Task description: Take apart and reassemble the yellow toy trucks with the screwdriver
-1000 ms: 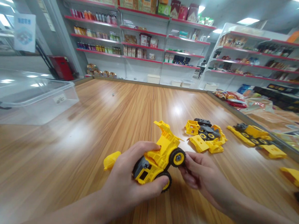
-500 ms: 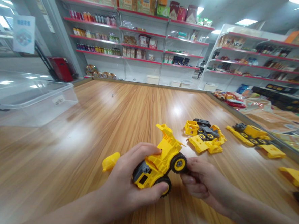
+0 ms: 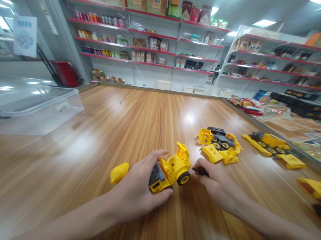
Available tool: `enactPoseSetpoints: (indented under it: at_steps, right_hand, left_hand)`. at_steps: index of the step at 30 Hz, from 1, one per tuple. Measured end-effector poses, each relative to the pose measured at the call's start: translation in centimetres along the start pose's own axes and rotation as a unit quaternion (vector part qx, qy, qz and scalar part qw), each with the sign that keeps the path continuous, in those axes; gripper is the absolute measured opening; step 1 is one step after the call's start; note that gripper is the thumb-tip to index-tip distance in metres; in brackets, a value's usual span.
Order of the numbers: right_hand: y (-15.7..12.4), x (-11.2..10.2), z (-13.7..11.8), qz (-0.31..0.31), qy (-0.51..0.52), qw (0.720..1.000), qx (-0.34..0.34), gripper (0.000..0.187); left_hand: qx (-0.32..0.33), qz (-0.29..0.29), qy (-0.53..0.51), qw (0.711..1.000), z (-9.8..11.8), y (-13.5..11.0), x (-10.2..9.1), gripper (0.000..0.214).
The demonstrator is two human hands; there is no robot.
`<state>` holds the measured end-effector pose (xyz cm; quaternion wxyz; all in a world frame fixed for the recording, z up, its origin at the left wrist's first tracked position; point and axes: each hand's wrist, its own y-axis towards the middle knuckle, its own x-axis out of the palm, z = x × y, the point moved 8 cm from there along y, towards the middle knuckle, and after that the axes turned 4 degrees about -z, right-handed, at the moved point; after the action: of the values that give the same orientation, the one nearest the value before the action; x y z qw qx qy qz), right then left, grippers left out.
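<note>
My left hand (image 3: 134, 191) is wrapped round a yellow and grey toy truck (image 3: 178, 164) with black wheels, holding it tilted just over the wooden table. In my right hand (image 3: 213, 179) is a small black-handled screwdriver (image 3: 201, 171), its thin tip pointing left at the rear of the truck. Whether the tip touches the truck I cannot tell. Left of my left hand lies a yellow mixer drum piece (image 3: 119, 172), partly behind the fingers. My palm hides part of the truck's cab end.
Beyond my right hand lie yellow and black toy vehicle parts (image 3: 220, 145). Another toy vehicle (image 3: 270, 145) and a yellow piece (image 3: 315, 188) are farther right. A clear plastic bin (image 3: 38, 112) stands at the left. Bagged goods (image 3: 277, 112) border the table's right edge.
The truck has turned in my left hand, its yellow rear swinging right and lower. My right hand has drawn back slightly from the rear wheel, and the screwdriver now shows.
</note>
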<state>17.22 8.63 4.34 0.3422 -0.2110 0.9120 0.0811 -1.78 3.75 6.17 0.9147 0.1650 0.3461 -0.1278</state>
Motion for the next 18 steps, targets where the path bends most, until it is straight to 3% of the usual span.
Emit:
enactPoseSetpoints:
  at_steps: [3, 6, 8, 10, 14, 18]
  right_hand:
    - [-0.1, -1.3, -0.4, 0.029, -0.024, 0.999, -0.021, 0.016]
    - [-0.6, -0.1, -1.8, -0.052, 0.034, 0.996, -0.065, 0.046]
    - [-1.0, 1.2, -2.5, -0.109, 0.070, 0.988, -0.080, 0.055]
    - [-1.1, 1.9, -2.9, -0.122, 0.071, 0.986, -0.084, 0.051]
    - [-0.8, 1.8, -2.7, -0.073, 0.007, 0.994, -0.085, 0.032]
    - [-0.6, 1.3, -2.1, -0.030, -0.039, 0.996, -0.070, 0.034]
  left_hand:
    - [0.021, -0.054, 0.012, 0.998, 0.1, 0.2, 0.2, 0.073]
    - [0.048, -0.093, 0.011, 0.994, 0.5, 0.2, 0.3, 0.072]
    - [0.067, -0.106, 0.004, 0.992, 1.0, 0.2, 0.3, 0.069]
    - [0.080, -0.112, 0.000, 0.990, 1.1, 0.1, 0.4, 0.065]
    - [0.085, -0.108, 0.020, 0.990, 0.8, 0.1, 0.7, 0.069]
    - [0.079, -0.094, 0.052, 0.991, 0.7, 0.5, -0.7, 0.091]
